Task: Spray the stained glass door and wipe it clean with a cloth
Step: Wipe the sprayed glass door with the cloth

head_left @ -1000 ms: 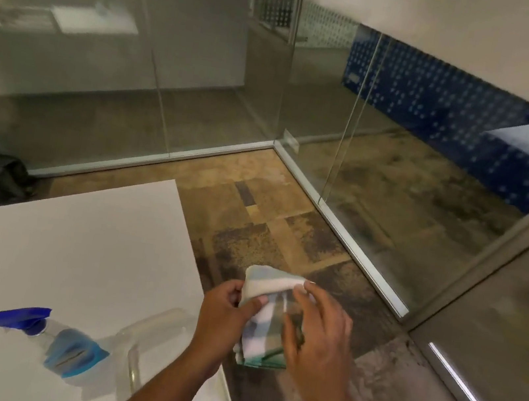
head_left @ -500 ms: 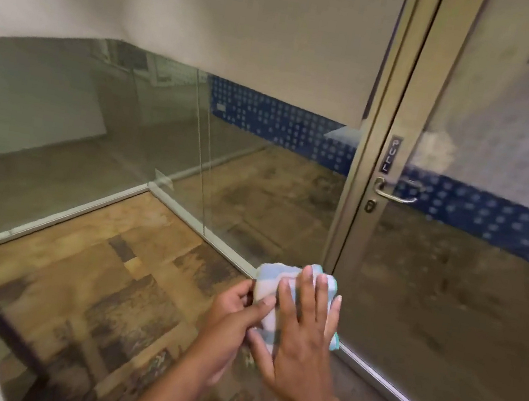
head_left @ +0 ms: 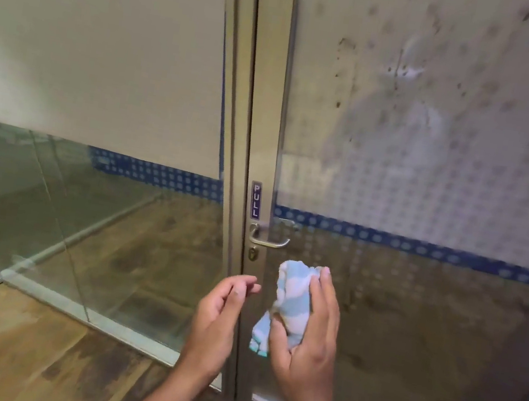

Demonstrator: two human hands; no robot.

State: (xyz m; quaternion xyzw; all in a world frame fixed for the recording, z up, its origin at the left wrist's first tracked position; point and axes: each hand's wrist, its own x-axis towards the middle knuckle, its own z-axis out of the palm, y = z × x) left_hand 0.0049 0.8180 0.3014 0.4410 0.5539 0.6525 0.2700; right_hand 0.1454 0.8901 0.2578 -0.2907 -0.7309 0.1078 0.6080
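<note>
The glass door (head_left: 436, 158) fills the right half of the view, with dark specks and a hazy wet patch on its frosted upper pane. A blue and white striped cloth (head_left: 290, 300) is bunched in my right hand (head_left: 307, 339), held just in front of the lower pane below the handle. My left hand (head_left: 220, 318) hovers beside it to the left, fingers loosely curled and holding nothing. The spray bottle is out of view.
A metal lever handle (head_left: 270, 241) with a keyhole below it and a PULL label (head_left: 255, 200) sit on the door frame (head_left: 262, 96). Fixed glass partitions (head_left: 48, 200) run to the left. Wood-patterned floor (head_left: 7, 350) lies at lower left.
The view has swung from the table and spray bottle up to the door. My left hand has let go of the cloth, which is now held by my right hand alone.
</note>
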